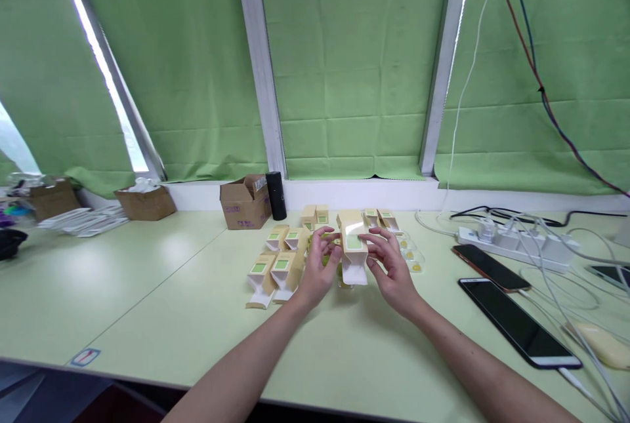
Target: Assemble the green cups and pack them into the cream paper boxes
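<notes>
A small cream-and-white carton (352, 226) with a green label is held up between my two hands, its white end flap folded out toward me. My right hand (394, 272) grips it by the right edge, fingertips on the face. My left hand (317, 272) is at its left edge with thumb and fingers apart; whether they touch it I cannot tell. Left of my hands lie several similar cartons (282, 265) with flaps out. Two more cartons (315, 214) stand behind, and others (380, 218) lie back right. A clear plastic tray (412, 254) with yellow items shows beside my right hand.
A cardboard box (245, 202) and black cylinder (276, 196) stand by the wall. On the right lie phones (519, 321), a white power strip (516, 247) and tangled cables. Far left are papers (86, 220) and another cardboard box (147, 203).
</notes>
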`<state>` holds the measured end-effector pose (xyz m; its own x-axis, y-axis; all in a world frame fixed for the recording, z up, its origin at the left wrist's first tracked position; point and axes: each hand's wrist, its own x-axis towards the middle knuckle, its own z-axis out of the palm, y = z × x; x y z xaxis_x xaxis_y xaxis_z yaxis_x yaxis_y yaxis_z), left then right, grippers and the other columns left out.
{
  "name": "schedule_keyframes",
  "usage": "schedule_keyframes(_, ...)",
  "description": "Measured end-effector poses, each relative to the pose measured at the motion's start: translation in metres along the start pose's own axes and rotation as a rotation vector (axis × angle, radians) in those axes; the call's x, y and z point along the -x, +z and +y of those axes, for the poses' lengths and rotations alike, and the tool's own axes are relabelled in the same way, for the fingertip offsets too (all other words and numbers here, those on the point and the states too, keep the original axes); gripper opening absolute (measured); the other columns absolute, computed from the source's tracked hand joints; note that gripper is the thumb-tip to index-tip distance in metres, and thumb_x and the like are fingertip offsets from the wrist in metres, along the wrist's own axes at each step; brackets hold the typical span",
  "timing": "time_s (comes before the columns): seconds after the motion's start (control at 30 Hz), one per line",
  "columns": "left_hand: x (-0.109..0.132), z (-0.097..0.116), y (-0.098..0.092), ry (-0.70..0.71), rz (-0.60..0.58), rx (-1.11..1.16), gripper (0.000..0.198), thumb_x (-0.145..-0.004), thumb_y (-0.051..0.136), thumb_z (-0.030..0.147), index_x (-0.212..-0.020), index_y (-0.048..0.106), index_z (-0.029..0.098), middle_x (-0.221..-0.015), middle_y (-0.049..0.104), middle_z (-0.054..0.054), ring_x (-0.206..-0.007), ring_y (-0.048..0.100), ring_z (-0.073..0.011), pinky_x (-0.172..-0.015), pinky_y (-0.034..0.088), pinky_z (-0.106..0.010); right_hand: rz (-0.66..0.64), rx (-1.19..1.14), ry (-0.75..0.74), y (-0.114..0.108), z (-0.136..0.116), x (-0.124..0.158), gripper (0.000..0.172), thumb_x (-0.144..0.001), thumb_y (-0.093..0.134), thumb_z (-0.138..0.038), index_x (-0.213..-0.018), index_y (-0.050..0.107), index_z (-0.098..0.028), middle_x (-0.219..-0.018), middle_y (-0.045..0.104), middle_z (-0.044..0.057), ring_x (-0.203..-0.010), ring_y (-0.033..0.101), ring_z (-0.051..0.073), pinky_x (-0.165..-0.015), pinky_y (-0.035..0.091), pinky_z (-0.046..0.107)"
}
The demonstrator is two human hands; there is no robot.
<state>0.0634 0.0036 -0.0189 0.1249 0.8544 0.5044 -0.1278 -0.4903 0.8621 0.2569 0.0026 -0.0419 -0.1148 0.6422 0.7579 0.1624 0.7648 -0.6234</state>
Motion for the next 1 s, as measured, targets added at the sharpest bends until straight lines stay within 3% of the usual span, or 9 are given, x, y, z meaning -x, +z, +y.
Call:
schedule_keyframes(0.17, 0.0029, -0.0016, -0.0049, 0.155, -0.043, -0.196, 0.051, -0.095, 0.071, 0.036, -0.141, 0.049, 0.03, -0.153, 0.048, -0.013, -0.115, 0.063, -0.024, -0.1, 0.051, -0.04, 0.037, -0.028, 0.052, -0.0004, 0.0017, -0.0017, 0.034, -0.105, 0.055, -0.03, -0.138, 0.063, -0.035, -0.144, 0.043, 0.012, -0.104, 0.071, 0.021, -0.092, 0.065, 0.042)
schedule_keyframes(0.37, 0.0031, -0.0022, -0.0036, 0.17, -0.071, -0.237, 0.045, -0.089, 0.074, 0.025, -0.133, 0.063, 0.029, -0.158, 0.039, -0.013, -0.116, 0.064, -0.0246, -0.104, 0.051, -0.043, 0.021, -0.061, 0.059, 0.0008, 0.0003, -0.002, 0.036, -0.102, 0.057, -0.028, -0.137, 0.064, -0.035, -0.143, 0.044, 0.011, -0.101, 0.072, 0.02, -0.091, 0.065, 0.041)
schedule_keyframes(0.8, 0.0005, -0.0035, -0.0017, 0.153, -0.016, -0.287, 0.036, -0.09, 0.073, 0.022, -0.125, 0.068, 0.028, -0.148, 0.043, -0.01, -0.094, 0.067, -0.0145, -0.095, 0.058, -0.038, -0.017, -0.183, 0.191, -0.0006, -0.0038, -0.0027, 0.037, -0.099, 0.065, -0.037, -0.136, 0.066, -0.036, -0.144, 0.043, 0.009, -0.098, 0.07, 0.018, -0.093, 0.062, 0.04)
schedule_keyframes(1.0, -0.0012, -0.0071, -0.0013, 0.151, 0.014, -0.288, 0.032, -0.092, 0.073, 0.027, -0.124, 0.07, 0.028, -0.14, 0.047, -0.01, -0.095, 0.067, -0.0154, -0.092, 0.06, -0.036, -0.006, -0.256, 0.22, 0.0009, -0.0009, -0.0032, 0.038, -0.096, 0.071, -0.04, -0.134, 0.069, -0.037, -0.142, 0.045, 0.008, -0.095, 0.071, 0.018, -0.089, 0.062, 0.039)
